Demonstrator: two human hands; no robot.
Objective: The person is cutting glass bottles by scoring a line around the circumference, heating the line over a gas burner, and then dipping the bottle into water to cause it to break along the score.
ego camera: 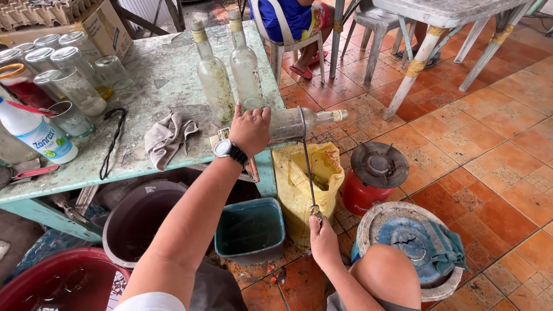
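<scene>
Two hands busy: left hand (250, 129) wrapped round a clear bottle (299, 122) held sideways, frame centre, off the worktop (167, 75) edge. Right hand (322, 239), lower centre, pinching a thin wire (305, 155) w/ its top end by the bottle. Teal bin (250, 230) sits below.

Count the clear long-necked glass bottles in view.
3. Two stand upright on the table: left bottle, right bottle. The third bottle lies sideways in the left hand. More may be hidden.
</scene>
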